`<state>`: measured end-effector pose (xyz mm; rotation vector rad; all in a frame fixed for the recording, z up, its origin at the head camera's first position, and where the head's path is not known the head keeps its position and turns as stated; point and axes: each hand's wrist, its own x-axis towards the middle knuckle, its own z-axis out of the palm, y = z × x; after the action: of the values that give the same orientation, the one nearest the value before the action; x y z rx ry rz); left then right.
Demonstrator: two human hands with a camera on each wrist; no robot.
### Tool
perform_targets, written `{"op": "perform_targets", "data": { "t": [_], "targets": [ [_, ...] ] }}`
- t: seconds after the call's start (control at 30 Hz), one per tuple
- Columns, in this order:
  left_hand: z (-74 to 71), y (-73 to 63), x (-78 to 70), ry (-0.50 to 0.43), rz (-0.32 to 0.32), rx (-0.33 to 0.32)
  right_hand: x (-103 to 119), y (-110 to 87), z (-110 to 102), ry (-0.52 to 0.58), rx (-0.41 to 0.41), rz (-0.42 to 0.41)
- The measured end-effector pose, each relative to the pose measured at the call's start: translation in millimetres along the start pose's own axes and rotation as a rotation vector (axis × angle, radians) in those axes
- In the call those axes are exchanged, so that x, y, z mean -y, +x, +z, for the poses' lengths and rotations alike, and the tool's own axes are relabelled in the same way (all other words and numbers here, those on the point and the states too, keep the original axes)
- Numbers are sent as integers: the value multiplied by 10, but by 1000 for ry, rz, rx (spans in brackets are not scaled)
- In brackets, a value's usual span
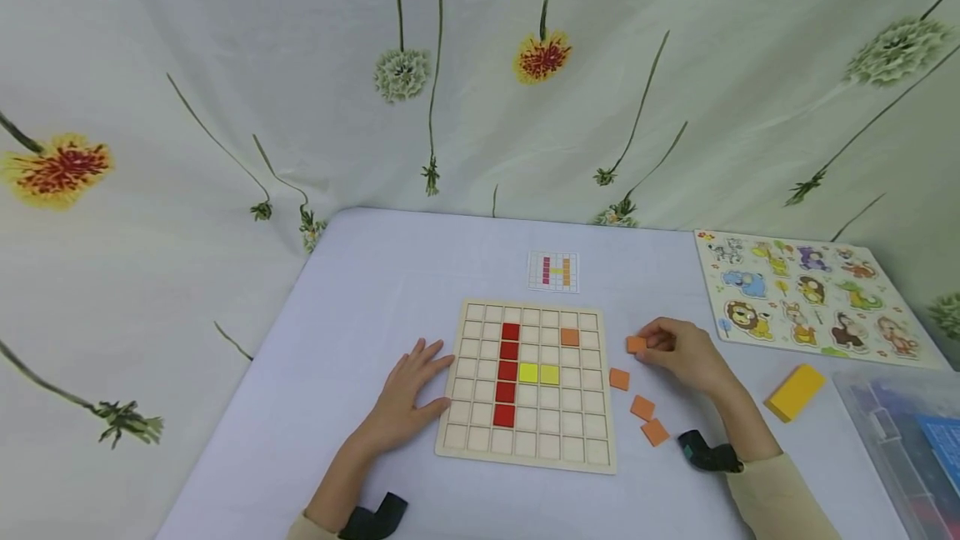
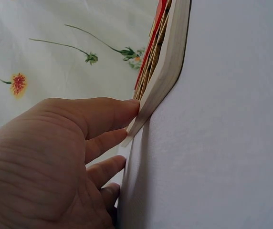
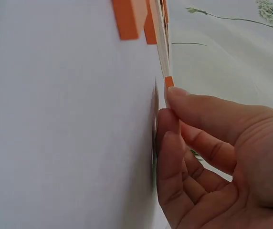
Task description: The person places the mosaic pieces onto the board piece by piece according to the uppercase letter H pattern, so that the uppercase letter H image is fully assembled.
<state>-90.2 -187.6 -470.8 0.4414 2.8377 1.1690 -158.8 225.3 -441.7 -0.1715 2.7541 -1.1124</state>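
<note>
A wooden grid board (image 1: 525, 462) lies in front of the person. It carries a column of several red square tiles (image 1: 507, 370), two yellow tiles (image 1: 538, 373) to the right of that column's middle, and one orange tile (image 1: 570, 337) near the upper right. My left hand (image 1: 405, 398) rests at the board's left edge with fingers spread, and its thumb touches the rim in the left wrist view. To the right of the board, my right hand (image 1: 686, 352) pinches an orange square tile (image 1: 636, 345) between thumb and fingers.
Three loose orange tiles (image 1: 642, 407) lie right of the board. A small pattern card (image 1: 553, 272) sits behind it. At the right are an animal puzzle board (image 1: 817, 298), a yellow block (image 1: 795, 392) and a clear plastic box (image 1: 888, 432). A flowered cloth (image 1: 480, 107) hangs behind the table.
</note>
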Motion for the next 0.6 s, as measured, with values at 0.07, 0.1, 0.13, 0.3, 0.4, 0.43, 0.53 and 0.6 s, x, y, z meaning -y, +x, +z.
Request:
{"op": "perform_targets", "data": {
  "t": [0.07,0.1,0.13,0.3,0.4,0.43,0.53,0.6],
  "targets": [
    [-3,-2,-1,3,2,-2,35,-17,-28,6,-3,12],
    [-5,-3,-2,4,3,-2,59,-26,-40,6,-8,13],
    [-8,-1,-3,5,5,-2,89,-32,-52,8,-14,12],
    [-22,-5,-4,8,10,-6,309,-54,-41,39,-18,16],
    [-21,-7,2,6,12,-7,466,-54,25,60,5,7],
    [-19,-7,4,5,14,-6,513,-51,55,66,15,-1],
    [-8,0,16,4,13,-1,637,-30,155,81,37,-15],
    [-1,6,22,2,12,1,696,-7,228,82,47,-19]
  ]
}}
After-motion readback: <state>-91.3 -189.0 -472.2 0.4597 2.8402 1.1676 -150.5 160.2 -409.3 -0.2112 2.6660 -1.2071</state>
